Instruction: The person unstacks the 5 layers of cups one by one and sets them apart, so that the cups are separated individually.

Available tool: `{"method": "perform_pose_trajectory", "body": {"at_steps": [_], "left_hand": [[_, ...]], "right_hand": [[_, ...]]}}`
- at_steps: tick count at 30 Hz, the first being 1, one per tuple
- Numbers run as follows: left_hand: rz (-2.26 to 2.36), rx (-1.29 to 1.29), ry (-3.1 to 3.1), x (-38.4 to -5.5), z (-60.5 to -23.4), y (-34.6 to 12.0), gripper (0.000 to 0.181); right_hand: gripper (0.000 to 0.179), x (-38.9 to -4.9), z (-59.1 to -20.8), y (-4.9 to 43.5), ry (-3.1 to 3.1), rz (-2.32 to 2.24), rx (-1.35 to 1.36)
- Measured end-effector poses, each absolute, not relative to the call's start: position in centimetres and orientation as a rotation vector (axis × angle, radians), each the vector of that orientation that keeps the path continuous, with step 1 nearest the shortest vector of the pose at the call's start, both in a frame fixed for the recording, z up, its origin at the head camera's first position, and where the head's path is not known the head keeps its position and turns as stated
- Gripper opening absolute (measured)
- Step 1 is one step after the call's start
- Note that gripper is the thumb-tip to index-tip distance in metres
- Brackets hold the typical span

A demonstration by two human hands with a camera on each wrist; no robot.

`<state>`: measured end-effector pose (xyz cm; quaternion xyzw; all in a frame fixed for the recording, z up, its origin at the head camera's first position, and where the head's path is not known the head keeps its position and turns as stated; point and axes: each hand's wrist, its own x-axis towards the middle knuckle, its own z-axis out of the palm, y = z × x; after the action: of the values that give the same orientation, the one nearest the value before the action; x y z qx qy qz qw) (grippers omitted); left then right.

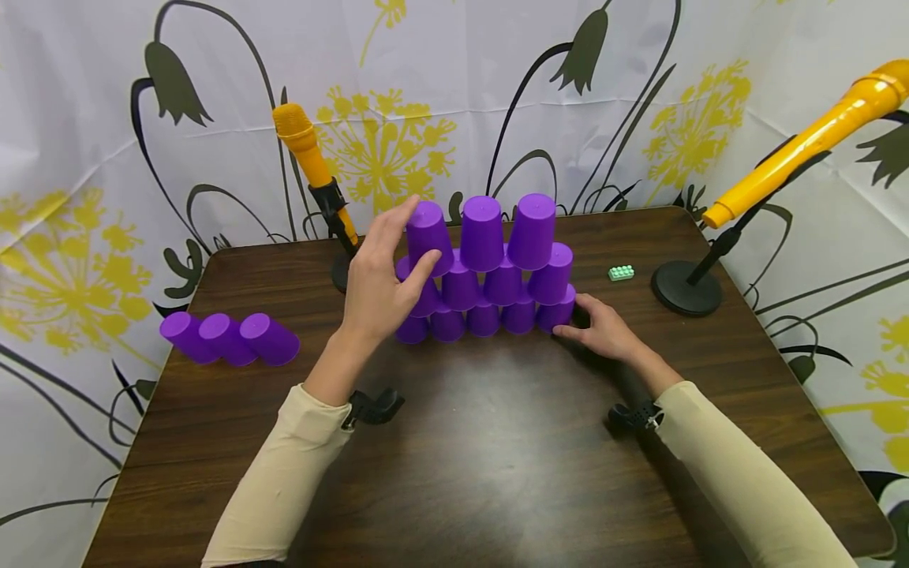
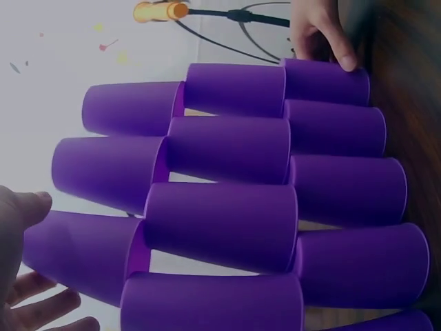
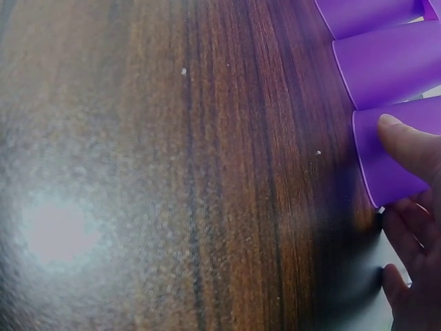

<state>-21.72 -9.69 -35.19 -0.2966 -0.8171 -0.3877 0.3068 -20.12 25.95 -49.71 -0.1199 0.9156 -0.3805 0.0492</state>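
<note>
Upside-down purple cups stand stacked in three tiers. Three make up the top tier, with several in each row below. My left hand (image 1: 383, 272) is around the top-left purple cup (image 2: 89, 252), thumb on the near side and fingers behind it. In the head view, that cup sits beside the middle top cup (image 1: 482, 234) and the right top cup (image 1: 533, 231). Down at the right end of the bottom row, my right hand (image 1: 604, 327) holds the corner purple cup (image 3: 393, 155) between thumb and fingers. Its thumb lies on the cup's near side.
Three more purple cups (image 1: 270, 340) stand in a group at the table's left. An orange microphone (image 1: 310, 158) on a stand is behind my left hand; another orange microphone (image 1: 809, 146) leans over the right side. A small green toy brick (image 1: 621, 273) lies right of the stack.
</note>
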Motion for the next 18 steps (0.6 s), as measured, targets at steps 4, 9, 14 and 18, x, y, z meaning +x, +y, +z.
{"method": "perform_pose_trajectory", "body": {"at_steps": [4, 9, 14, 18], "left_hand": [[-1.047, -0.763, -2.162, -21.90, -35.44, -9.11, 0.059], [-1.047, -0.743, -2.170, -22.05, -35.81, -8.89, 0.055], [-1.091, -0.746, -2.160, -22.22, -36.00, -8.95, 0.052], [-1.141, -0.742, -2.125, -22.05, -35.93, -9.36, 0.052]], "right_hand": [[0.069, -20.10, -49.69, 25.98, 2.795, -1.152, -0.361], [0.068, -20.12, -49.64, 25.93, 2.795, -1.151, -0.361], [0.068, -20.14, -49.65, 25.97, 2.789, -1.150, -0.353], [0.068, -20.16, -49.73, 25.99, 2.792, -1.149, -0.348]]}}
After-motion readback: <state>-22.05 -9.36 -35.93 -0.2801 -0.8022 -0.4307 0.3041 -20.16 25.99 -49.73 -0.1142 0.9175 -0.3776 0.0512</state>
